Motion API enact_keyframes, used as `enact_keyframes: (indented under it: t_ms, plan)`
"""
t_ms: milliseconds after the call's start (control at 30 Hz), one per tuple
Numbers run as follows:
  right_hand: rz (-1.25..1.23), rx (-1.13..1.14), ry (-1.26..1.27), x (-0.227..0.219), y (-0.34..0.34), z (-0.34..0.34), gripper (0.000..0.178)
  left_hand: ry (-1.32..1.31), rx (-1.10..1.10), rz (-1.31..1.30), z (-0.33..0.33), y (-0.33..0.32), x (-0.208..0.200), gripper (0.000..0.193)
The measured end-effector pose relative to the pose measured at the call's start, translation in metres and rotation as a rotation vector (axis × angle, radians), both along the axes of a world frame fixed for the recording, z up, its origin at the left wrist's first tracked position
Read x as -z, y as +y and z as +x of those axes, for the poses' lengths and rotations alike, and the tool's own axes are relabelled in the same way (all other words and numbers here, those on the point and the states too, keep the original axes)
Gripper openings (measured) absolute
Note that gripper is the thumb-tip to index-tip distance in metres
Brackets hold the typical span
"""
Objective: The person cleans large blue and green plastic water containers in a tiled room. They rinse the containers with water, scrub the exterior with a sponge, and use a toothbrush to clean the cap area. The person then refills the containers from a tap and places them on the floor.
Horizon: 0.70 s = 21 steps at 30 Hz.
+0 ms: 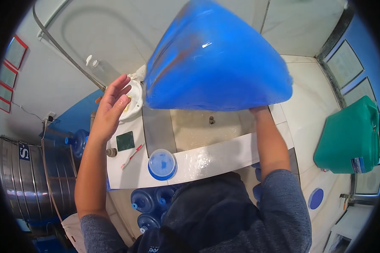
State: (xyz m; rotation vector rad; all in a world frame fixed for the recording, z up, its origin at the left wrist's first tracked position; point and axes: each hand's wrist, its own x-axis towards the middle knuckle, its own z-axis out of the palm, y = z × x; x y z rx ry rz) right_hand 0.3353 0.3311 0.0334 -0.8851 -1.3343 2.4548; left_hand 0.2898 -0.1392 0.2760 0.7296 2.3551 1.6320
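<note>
A large translucent blue plastic water container (217, 63) is tilted up over the sink (185, 135), its surface wet and shiny. My right hand (259, 109) supports it from below at its lower right; the fingers are hidden behind it. Off to the container's left, my left hand (116, 101) is raised, holding nothing, its fingers apart. It is in front of a white basin (135, 101) with something yellowish in it. On the counter below lie a dark green scouring pad (125, 141) and a red and white toothbrush (132, 157). A clear round tub (162, 163) stands on the sink's front ledge.
Several blue water jugs (144, 201) stand under the counter. A ribbed metal tank (33, 179) is at the left. To the right are a green jerrycan (346, 139) and a round blue lid (316, 198). A clear bottle (101, 69) is behind the basin.
</note>
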Motion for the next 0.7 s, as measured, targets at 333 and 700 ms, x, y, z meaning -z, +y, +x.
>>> enact_keyframes:
  t_ms: [333,700]
  plan:
    - [1.426,-0.131,-0.378,-0.14,-0.036,-0.033,0.069,0.162,0.096,0.017,0.001,0.066,0.026,0.058]
    - [2.108,-1.034,0.314,-0.083,-0.165,-0.127,0.047,0.058,-0.174,-0.807,0.015,0.146,0.182,0.098]
